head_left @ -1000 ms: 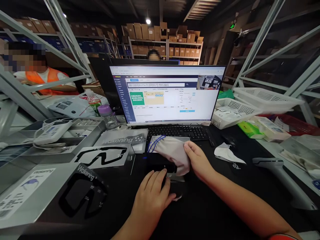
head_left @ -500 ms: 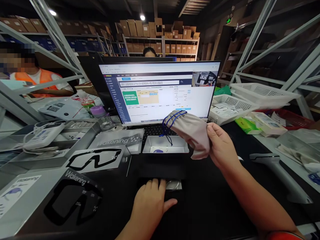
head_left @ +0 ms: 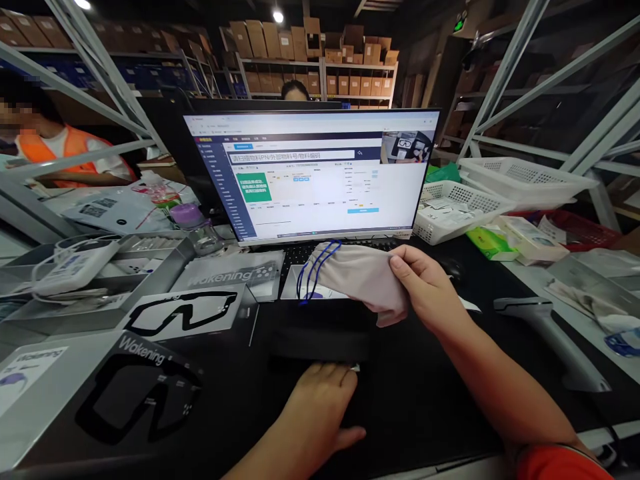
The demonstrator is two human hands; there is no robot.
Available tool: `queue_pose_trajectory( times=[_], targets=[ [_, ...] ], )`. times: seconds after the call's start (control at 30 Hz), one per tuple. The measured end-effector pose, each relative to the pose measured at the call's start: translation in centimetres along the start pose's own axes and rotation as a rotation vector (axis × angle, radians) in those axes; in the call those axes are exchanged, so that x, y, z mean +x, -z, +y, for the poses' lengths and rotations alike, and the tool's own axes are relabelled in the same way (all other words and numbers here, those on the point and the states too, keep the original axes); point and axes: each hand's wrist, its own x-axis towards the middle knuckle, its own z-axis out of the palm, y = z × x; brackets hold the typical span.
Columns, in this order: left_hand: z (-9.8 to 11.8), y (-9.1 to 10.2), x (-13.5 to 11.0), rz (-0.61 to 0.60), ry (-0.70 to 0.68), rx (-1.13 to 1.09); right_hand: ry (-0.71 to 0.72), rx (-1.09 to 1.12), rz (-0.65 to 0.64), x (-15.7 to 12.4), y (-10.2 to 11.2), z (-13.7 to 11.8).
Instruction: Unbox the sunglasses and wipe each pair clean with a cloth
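Your left hand [head_left: 323, 397] had its fingertips hidden at the black case [head_left: 320, 341], faint against the dark desk [head_left: 425, 413]; whether it gripped anything couldn't be told. The soft, creased grey pouch [head_left: 367, 275] sagged below the monitor [head_left: 310, 217], pinched in your right hand [head_left: 427, 283].

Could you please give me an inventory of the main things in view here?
Soft fabric drawstring pouch: one, pale grey, centre
Box-like case: one, black, nearer than pouch
Flat computer monitor: one, black-framed, centre back
Pistol-shaped handheld scanner: one, grey, right
Perforated plastic baskets: two, white, right of monitor
Purple-capped plastic bottle: one, clear and purple, left of monitor
Goggle-printed packages: two, dark and white, left
Cardboard boxes: many, brown, background
Co-worker in vest: one, orange, far left
Left hand: one, bare, fingertips hidden at case
Right hand: one, bare, gripping pouch
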Motion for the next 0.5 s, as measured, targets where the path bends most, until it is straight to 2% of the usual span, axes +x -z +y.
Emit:
queue_pose_trajectory(
  times=[0.13, 0.27, 0.4, 0.5],
  targets=[
    [0.2, 0.3, 0.4, 0.022, 0.077, 0.077, -0.008, -0.119, -0.079, 0.2, 0.4, -0.4],
    [-0.5, 0.6, 0.3, 0.012, 0.177, 0.106, 0.031, -0.142, -0.049, 0.4, 1.3, -0.9],
    [-0.9, 0.7, 0.0, -0.027, 0.179, 0.066, 0.012, -0.123, -0.056, 0.2, 1.8, -1.3],
    [-1.0, 0.6, -0.2, -0.037, 0.179, 0.069, 0.073, -0.180, -0.077, 0.3, 2.2, -1.5]
  ],
)
